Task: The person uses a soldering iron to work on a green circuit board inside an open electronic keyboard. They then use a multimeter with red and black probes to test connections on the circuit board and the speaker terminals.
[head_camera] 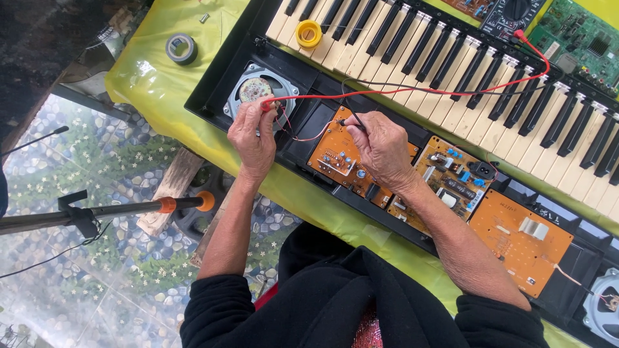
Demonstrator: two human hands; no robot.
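Note:
An opened electronic keyboard (pixel 451 71) lies on a yellow-green cloth (pixel 155 77), its inner parts exposed. My left hand (pixel 253 136) holds a red probe against the terminals of a round speaker (pixel 258 90) at the left end. My right hand (pixel 382 148) pinches a black probe, its tip touching the top of an orange circuit board (pixel 335 158). The red lead (pixel 412 87) and black lead (pixel 412 90) run across the keys toward a black multimeter (pixel 512 14) at the top.
More orange boards (pixel 519 238) sit right of my right hand, and a second speaker (pixel 603 309) at the far right. A yellow tape roll (pixel 309 33) rests on the keys, a grey tape roll (pixel 181 48) on the cloth. A green board (pixel 577 35) lies top right. An orange-jointed stand (pixel 161 206) crosses left.

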